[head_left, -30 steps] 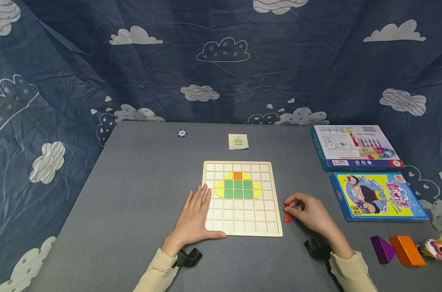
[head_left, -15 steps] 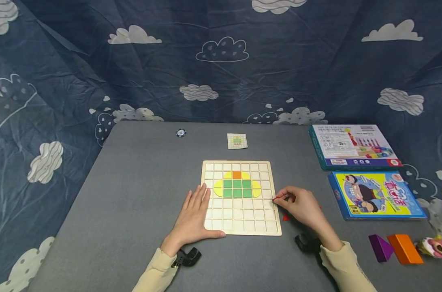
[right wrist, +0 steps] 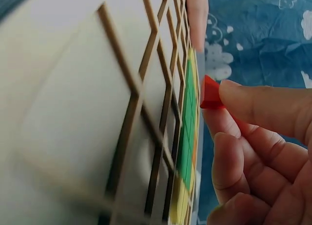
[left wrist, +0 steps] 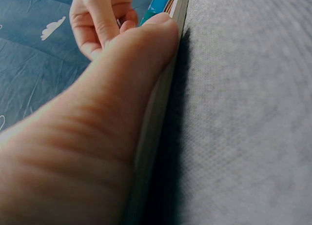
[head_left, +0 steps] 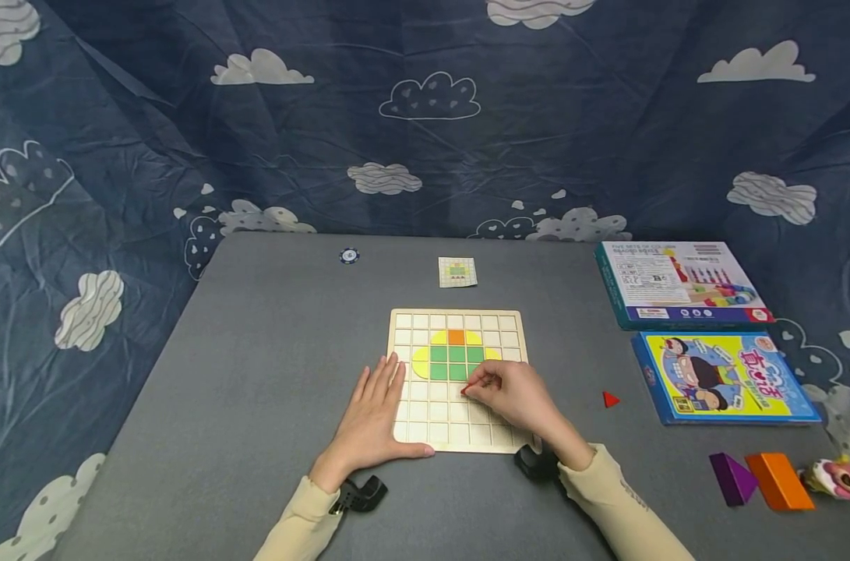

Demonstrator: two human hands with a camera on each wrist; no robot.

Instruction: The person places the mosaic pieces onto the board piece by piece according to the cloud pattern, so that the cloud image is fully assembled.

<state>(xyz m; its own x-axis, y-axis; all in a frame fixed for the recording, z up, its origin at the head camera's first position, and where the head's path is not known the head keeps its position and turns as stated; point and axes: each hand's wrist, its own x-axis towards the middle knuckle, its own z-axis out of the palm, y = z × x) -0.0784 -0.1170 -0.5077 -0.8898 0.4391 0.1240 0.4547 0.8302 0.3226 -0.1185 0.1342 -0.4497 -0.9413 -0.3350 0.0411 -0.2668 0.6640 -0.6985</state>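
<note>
A square wooden grid board lies flat, with green tiles, yellow rounded tiles and one orange tile in its upper half. My left hand lies along the board's left edge, fingers straight and thumb at the front edge. Thumb and fingertips of my right hand pinch a small red triangle tile. That hand is over the board, just below the green tiles, and covers part of the right-hand squares. Another red triangle lies on the table to the right.
A small pattern card and a poker chip lie behind the board. To the right are two flat boxes, one white-topped and one blue and yellow, a purple prism, an orange block and a pink figurine.
My right hand has picked up a red triangle from beside the board and carried it left, over the grid. The left hand has stayed put.
</note>
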